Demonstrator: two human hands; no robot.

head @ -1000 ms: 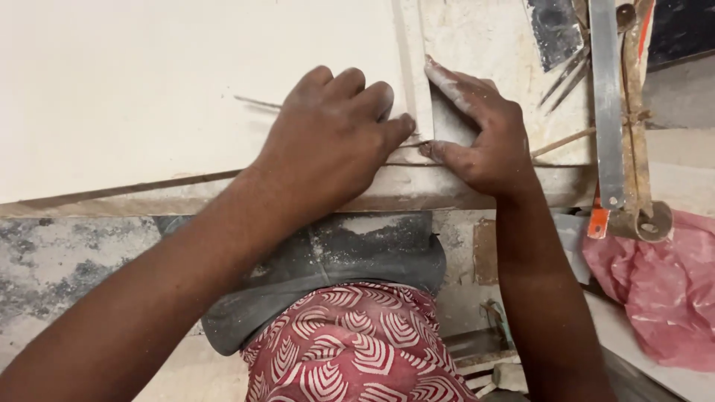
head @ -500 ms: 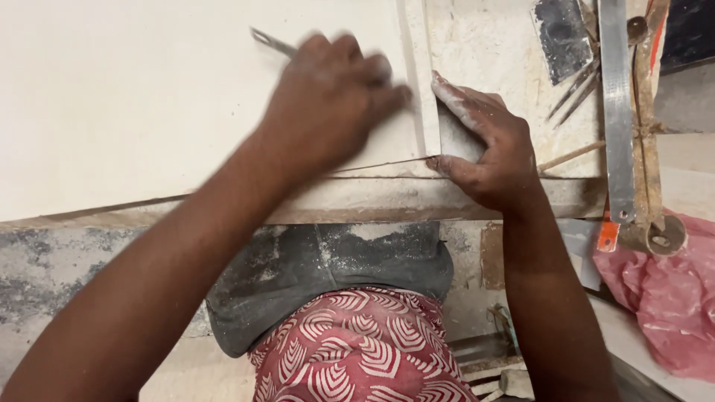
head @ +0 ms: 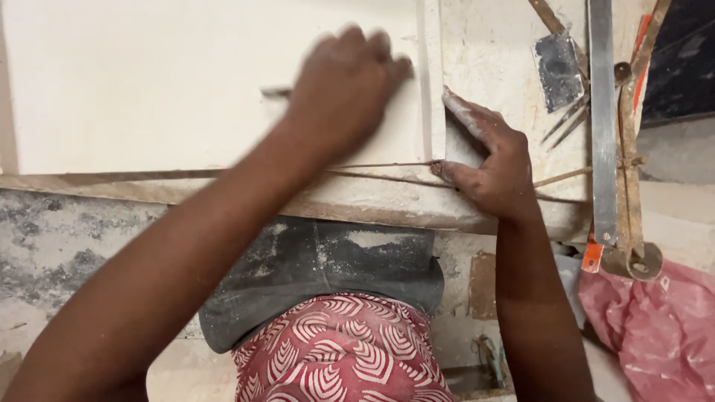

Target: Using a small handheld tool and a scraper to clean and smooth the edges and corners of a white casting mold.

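Observation:
A large white plaster slab [head: 149,82] lies on a plaster-coated bench [head: 514,45]. My left hand [head: 346,85] is blurred and rests on the slab near its right edge, closed on a thin metal tool [head: 274,91] whose tip sticks out to the left. My right hand [head: 488,160], dusted white, presses flat against the slab's raised right edge [head: 430,82], fingers together. A thin string [head: 387,165] runs across the bench's front under both hands.
A scraper with a dark blade [head: 558,67], a long metal straightedge [head: 602,119] and a wooden-handled tool [head: 633,149] lie on the bench at right. Pink plastic sheeting [head: 655,327] sits lower right. My patterned red garment [head: 335,350] shows below.
My left hand has slid away from me along the slab's right edge with the thin tool. My right hand has stayed against the edge.

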